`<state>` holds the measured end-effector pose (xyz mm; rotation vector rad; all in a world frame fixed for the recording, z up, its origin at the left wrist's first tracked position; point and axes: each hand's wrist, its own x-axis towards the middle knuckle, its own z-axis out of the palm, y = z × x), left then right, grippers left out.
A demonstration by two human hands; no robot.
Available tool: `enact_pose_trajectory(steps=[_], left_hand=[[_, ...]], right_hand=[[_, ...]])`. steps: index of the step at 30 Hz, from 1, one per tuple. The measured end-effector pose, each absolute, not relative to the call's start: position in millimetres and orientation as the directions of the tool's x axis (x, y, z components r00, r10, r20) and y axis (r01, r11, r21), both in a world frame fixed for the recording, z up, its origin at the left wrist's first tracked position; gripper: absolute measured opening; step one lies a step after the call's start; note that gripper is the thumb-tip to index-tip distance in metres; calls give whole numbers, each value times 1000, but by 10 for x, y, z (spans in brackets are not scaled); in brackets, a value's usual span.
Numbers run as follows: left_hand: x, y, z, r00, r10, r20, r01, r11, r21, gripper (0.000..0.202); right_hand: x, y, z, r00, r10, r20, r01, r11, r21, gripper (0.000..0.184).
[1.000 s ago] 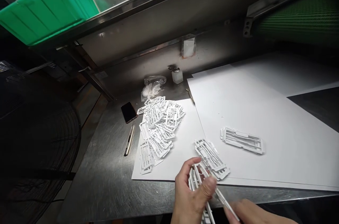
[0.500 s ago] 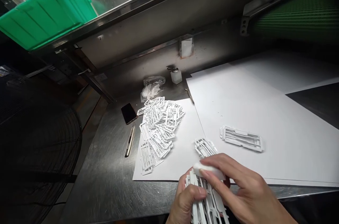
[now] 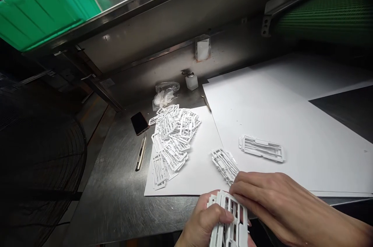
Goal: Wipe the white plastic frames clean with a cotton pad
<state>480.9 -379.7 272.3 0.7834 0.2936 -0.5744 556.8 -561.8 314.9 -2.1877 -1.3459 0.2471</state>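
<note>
My left hand (image 3: 208, 216) is closed around a stack of thin white plastic frames (image 3: 229, 221) with slotted openings, its thumb lying across the face. At the stack's right edge my right hand (image 3: 271, 194) is bent inward with fingers together; its fingertips are partly hidden, and whatever they hold does not show. Just beyond that hand lies a small pile of similar frames (image 3: 224, 163) on white paper. Another neat stack of frames (image 3: 262, 148) rests further right. To the left, a large loose heap of frames (image 3: 171, 138) is spread over the paper.
White sheets (image 3: 291, 111) cover much of the metal table (image 3: 116, 184). Left of the heap are a phone (image 3: 139, 123) and a craft knife (image 3: 141, 152). Behind stand a plastic bag (image 3: 165, 95) and a small bottle (image 3: 191, 81). A green bin (image 3: 49, 9) sits on the overhead shelf.
The stack in my left hand has turned to show its slotted face. My right hand has shifted to its right side, and the soft white pad seen in its fingers is out of sight.
</note>
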Motion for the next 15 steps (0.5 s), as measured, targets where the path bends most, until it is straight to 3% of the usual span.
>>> enact_pose_trajectory(steps=[3,7,15], left_hand=[[4795,-3776,2775,793,-375,-480,609,525,595,35],[4805,-3753,2829,784,-369,-500,621,492,610,36],[4847,-3771,2932,766,-352,-538,643,426,637,27]], right_hand=[[5585,-5617,3197,432,901,40,771,-346,-534,35],[5613,-5651,3184,407,913,25,782,-334,-526,30],[5600,-5580,3243,342,939,26,887,-314,-340,27]])
